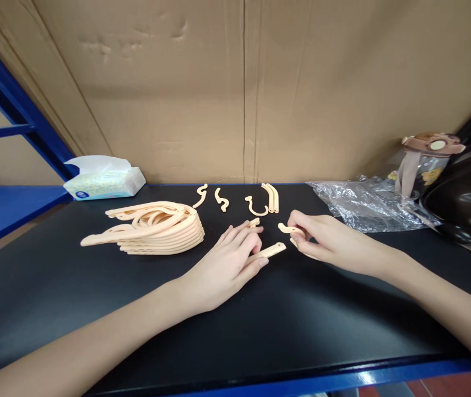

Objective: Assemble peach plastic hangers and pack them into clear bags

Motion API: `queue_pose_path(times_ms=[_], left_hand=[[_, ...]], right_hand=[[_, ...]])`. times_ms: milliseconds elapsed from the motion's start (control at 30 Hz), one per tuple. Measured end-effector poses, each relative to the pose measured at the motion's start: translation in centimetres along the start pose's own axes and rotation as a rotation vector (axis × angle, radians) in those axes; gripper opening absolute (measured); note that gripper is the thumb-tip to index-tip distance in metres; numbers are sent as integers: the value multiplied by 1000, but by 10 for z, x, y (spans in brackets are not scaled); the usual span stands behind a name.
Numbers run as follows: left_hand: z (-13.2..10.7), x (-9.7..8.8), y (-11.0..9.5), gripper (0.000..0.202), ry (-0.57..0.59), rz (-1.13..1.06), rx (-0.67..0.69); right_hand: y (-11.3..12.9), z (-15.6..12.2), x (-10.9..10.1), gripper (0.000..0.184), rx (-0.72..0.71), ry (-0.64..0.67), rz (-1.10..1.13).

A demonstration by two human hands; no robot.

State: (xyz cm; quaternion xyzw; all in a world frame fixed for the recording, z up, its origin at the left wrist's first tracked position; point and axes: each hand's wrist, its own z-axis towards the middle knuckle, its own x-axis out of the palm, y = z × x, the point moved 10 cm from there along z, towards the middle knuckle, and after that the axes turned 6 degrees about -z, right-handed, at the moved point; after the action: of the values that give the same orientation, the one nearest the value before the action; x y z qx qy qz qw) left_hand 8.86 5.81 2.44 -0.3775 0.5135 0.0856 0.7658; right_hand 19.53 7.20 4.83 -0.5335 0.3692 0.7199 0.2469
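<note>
My left hand [235, 259] is closed over a flat beige bar [274, 250] with a small hole near its end, the thumb pressed along its near side. Another beige end [254, 223] shows by the left fingertips. My right hand [326, 240] pinches a small curved beige hook piece [287, 227]. A second beige piece [293, 241] shows below those fingers, and its far part is hidden. The two hands are a short gap apart over the black table [227, 342]. Left of them lies a neat stack of beige folding hangers [169, 229].
Loose beige S-shaped hooks [221, 199] and several curved beige strips [271, 198] lie at the back. A tissue pack [103, 179] stands back left. Clear plastic film [367, 204], a bottle [425, 160] and a shiny black bag [466, 193] are on the right. Cardboard [235, 99] rises behind.
</note>
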Motion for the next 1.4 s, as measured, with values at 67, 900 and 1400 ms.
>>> queue_pose_path(times_ms=[67,900,1400], left_hand=[[0,-1,0,21,-2,-4,-10],[-1,-10,2,17,-114,-90,8],[-1,-1,-3,28,-69,98,84]], right_hand=[[-1,1,1,12,3,8,-42],[-5,0,5,29,119,-1,108],[-5,2,20,39,59,61,116]])
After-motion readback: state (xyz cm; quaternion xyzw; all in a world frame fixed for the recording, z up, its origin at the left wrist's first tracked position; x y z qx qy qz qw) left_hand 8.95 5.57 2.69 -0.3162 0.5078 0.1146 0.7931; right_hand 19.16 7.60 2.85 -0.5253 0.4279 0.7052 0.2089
